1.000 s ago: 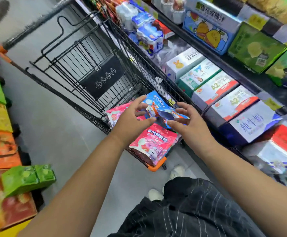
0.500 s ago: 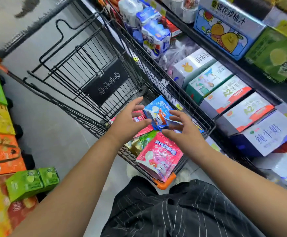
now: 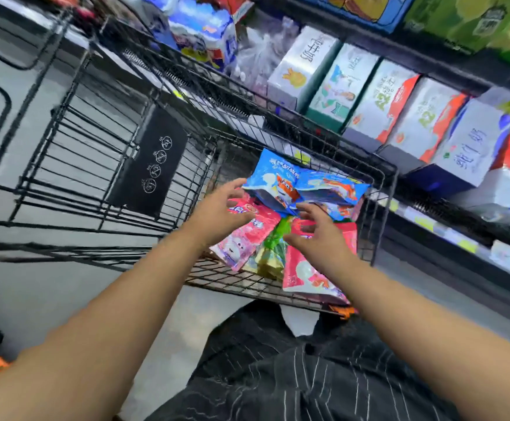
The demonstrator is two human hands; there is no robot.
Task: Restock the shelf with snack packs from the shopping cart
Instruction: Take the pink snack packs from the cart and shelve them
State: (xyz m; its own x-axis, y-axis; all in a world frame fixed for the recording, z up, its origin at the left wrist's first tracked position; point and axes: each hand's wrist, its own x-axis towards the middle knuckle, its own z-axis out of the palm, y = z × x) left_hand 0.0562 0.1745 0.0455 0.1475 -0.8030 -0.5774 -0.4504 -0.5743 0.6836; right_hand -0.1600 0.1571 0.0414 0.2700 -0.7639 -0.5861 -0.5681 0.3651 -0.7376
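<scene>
Head view: a black wire shopping cart (image 3: 96, 177) holds blue snack packs (image 3: 281, 180) at its far end, pink packs (image 3: 244, 235) and a green pack (image 3: 273, 241) nearer. Motion blur smears the print. The left hand (image 3: 220, 214) and right hand (image 3: 317, 235) hover just above the packs, fingers spread, grasping nothing. Boxed cartons (image 3: 369, 95) fill the shelf (image 3: 429, 50) on the right.

Green pack (image 3: 276, 238) mostly hidden between pink packs (image 3: 243, 238); green boxes (image 3: 466, 19) cropped above.
</scene>
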